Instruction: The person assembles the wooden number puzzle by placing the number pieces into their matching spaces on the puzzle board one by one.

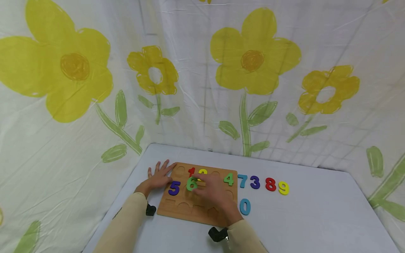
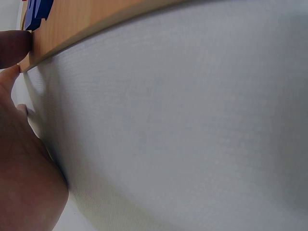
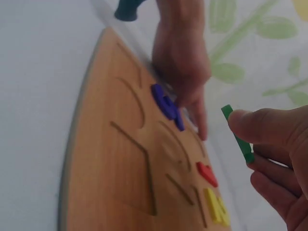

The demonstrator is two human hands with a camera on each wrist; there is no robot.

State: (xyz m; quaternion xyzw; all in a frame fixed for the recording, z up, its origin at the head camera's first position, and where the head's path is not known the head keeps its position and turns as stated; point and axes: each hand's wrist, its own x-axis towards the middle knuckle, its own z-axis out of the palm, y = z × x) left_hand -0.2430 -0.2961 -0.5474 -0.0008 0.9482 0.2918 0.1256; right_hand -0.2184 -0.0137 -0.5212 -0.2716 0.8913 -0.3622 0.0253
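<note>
A wooden number board (image 1: 169,209) with recessed shapes lies on the table. Between the thumb and fingers of my right hand (image 1: 213,189) is a green number 6 (image 3: 239,134), pinched above the board and seen edge-on in the right wrist view. My left hand (image 1: 158,179) rests at the board's left edge, fingers spread, its thumb near the purple 5 (image 1: 174,188). Along the board's top row sit a red 1 (image 1: 191,172), a yellow 2 (image 1: 203,171), partly hidden by my right hand, and a green 4 (image 1: 228,179).
Right of the board, a blue 7 (image 1: 243,180), purple 3 (image 1: 255,182), red 8 (image 1: 270,184) and yellow 9 (image 1: 283,188) lie in a row. A blue 0 (image 1: 242,206) lies below the 7. Behind the white table (image 1: 316,214) hangs a flowered curtain (image 1: 196,116).
</note>
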